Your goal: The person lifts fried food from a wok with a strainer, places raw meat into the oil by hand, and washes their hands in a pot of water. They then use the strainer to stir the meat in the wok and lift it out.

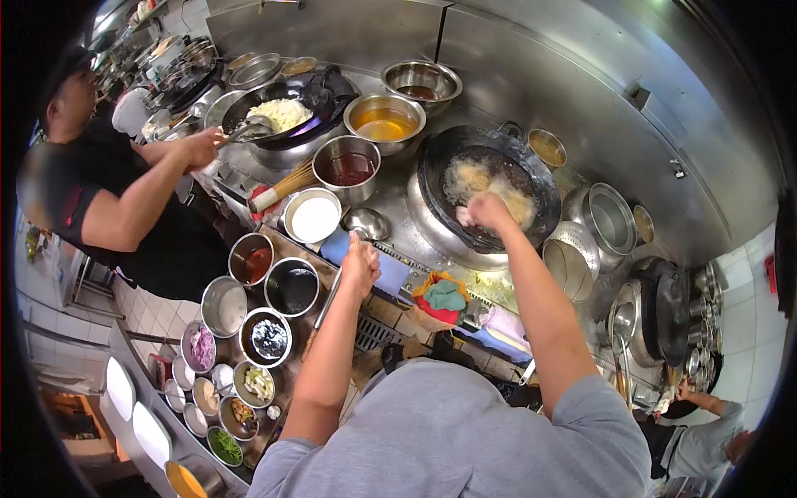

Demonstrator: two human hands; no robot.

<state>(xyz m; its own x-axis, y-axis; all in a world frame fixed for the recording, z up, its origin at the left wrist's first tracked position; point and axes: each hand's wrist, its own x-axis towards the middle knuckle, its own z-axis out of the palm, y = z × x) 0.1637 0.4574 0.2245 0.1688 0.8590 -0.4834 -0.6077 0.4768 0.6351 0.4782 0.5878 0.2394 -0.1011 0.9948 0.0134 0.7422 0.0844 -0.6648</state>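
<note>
My right hand (491, 211) is low over the wok (535, 217), its fingers closed around a pale, soft-looking piece of food (463, 217). Several golden pieces (516, 202) bubble in the oil beside it. Near the counter edge, my left hand (361, 267) is closed around a ladle (366, 222). The ladle's bowl lies just beyond my fingers, and its handle runs back along my forearm. A folded blue cloth (388, 270) is beside that hand. Left of the ladle stands a bowl of white powder or liquid (316, 218).
A co-worker (124, 183) at left works a second wok (320, 104). Pots of amber liquid (383, 124) and dark red liquid (349, 170) stand between the woks. A strainer (570, 259) is at right. Sauce and ingredient bowls (266, 336) crowd the left counter.
</note>
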